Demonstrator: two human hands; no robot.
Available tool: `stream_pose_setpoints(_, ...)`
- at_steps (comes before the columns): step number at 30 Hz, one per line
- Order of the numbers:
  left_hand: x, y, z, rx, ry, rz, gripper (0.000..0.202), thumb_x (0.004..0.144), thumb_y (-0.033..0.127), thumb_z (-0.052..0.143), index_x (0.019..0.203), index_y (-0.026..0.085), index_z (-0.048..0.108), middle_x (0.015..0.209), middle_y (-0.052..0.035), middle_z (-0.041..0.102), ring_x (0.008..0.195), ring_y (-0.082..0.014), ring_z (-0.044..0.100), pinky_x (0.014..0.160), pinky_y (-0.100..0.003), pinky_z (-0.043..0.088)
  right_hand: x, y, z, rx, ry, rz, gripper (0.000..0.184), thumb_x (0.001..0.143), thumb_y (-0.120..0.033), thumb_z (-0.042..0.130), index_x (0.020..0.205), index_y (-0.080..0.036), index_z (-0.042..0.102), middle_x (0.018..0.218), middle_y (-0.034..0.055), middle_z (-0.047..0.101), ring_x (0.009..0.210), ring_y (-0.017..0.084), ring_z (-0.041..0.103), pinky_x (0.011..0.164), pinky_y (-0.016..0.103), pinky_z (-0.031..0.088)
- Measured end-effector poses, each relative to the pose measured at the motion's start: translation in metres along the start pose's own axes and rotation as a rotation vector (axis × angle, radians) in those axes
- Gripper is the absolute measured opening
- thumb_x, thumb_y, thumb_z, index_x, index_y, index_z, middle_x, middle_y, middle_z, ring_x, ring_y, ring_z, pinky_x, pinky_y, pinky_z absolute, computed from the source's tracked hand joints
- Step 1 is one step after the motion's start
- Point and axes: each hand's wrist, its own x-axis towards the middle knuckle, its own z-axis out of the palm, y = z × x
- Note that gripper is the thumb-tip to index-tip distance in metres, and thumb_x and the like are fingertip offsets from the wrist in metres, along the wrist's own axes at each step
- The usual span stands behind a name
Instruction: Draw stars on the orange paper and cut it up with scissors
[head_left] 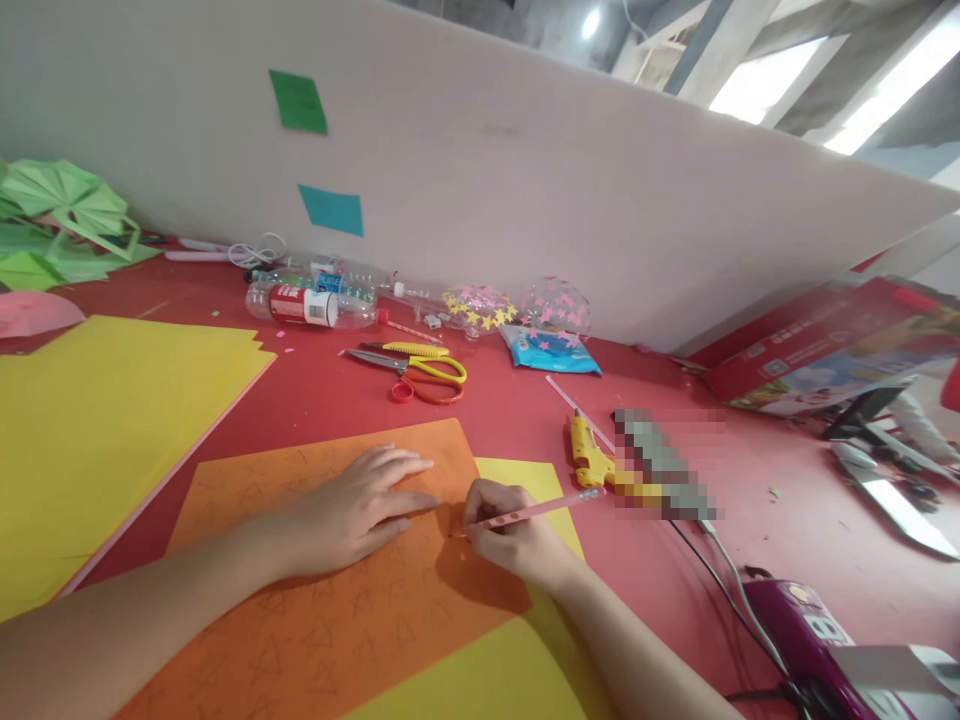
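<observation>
An orange sheet of paper [300, 640] lies in front of me, with rows of small star and triangle outlines drawn on it. My left hand [364, 510] rests flat on this sheet, fingers spread. At the sheet's right side, my right hand [510, 530] grips a pink pencil [540, 507], its tip down at the orange paper. Yellow paper [442, 675] shows from beneath the orange sheet. Beyond my hands are scissors [439, 370] with yellow and orange handles, a yellow cutter knife [412, 349] and a yellow glue gun [589, 455].
A stack of yellow sheets [112, 430] lies left, near green folded paper [67, 200]. Plastic bottles [300, 304] and a blue packet [551, 350] line the wall [450, 150]. At right are a purple device [802, 620], cables and a red box [817, 340].
</observation>
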Motion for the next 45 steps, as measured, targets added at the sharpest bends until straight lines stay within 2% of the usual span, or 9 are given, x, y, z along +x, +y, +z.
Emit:
stream_pose_setpoints(8,0.0001,0.0026,-0.0018,0.0,-0.002,-0.003,0.033,0.1,0.027,0.04,0.13,0.03,0.056,0.143,-0.0104,0.044,0.131,-0.0319,0.038,0.103,-0.056,0.038,0.0017,0.0006,0.0045,-0.038,0.091,0.005,0.011,0.065,-0.012,0.047,0.064,-0.021,0.041,0.056,-0.0061,0.043,0.051,0.009,0.034,0.047,0.021,0.025)
stream_pose_setpoints(16,0.0002,0.002,-0.0011,0.018,0.034,0.009,0.033,0.1,0.029,0.041,0.13,0.033,0.055,0.141,-0.0072,0.046,0.13,-0.0291,0.041,0.104,-0.051,0.039,0.0021,0.0023,0.0062,-0.105,0.145,-0.02,0.012,0.067,-0.011,0.046,0.065,-0.021,0.039,0.056,-0.006,0.041,0.052,0.009,0.033,0.047,0.021,0.025)
stream_pose_setpoints(30,0.0002,0.001,-0.0001,-0.001,0.019,0.015,0.034,0.099,0.026,0.041,0.13,0.03,0.056,0.141,-0.0101,0.046,0.13,-0.0314,0.04,0.103,-0.055,0.038,0.0038,0.0004,0.0039,-0.116,0.13,-0.013,0.011,0.058,-0.014,0.042,0.06,-0.021,0.034,0.052,-0.0064,0.036,0.049,0.009,0.028,0.044,0.022,0.02)
stream_pose_setpoints(39,-0.0003,0.0011,0.0011,0.007,0.052,0.016,0.034,0.099,0.026,0.044,0.13,0.034,0.055,0.141,-0.0065,0.047,0.129,-0.0292,0.042,0.104,-0.05,0.039,0.0039,-0.0029,0.0023,-0.139,0.117,-0.016,0.01,0.053,-0.015,0.04,0.056,-0.021,0.032,0.05,-0.0062,0.032,0.048,0.009,0.026,0.044,0.022,0.018)
stream_pose_setpoints(45,0.001,0.0017,-0.0001,0.013,0.011,0.011,0.034,0.099,0.024,0.042,0.129,0.03,0.056,0.142,-0.0099,0.046,0.13,-0.0316,0.04,0.104,-0.054,0.038,0.0036,-0.0008,0.002,-0.136,0.104,-0.022,0.011,0.053,-0.014,0.04,0.056,-0.021,0.032,0.05,-0.0063,0.033,0.048,0.009,0.026,0.044,0.022,0.017)
